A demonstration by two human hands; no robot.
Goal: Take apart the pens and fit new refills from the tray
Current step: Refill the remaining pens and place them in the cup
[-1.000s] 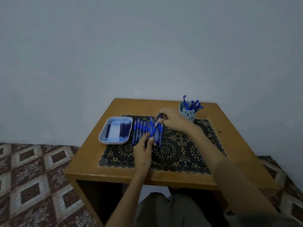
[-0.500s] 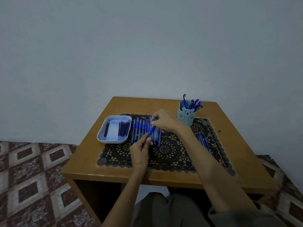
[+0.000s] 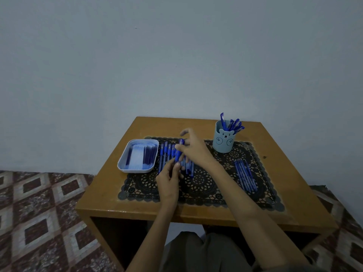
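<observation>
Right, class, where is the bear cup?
Head view: the cup stands on the mat's back right corner, just right of the right hand.

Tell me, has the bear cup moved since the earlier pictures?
No. The bear cup stands at the same far right corner of the lace mat; only the view shifted.

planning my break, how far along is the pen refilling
Likely done: pens in the bear cup. In hand: one pen, gripped by the left hand and right hand. Left: the row of pens on the mat beside the tray, which holds refills.
</observation>
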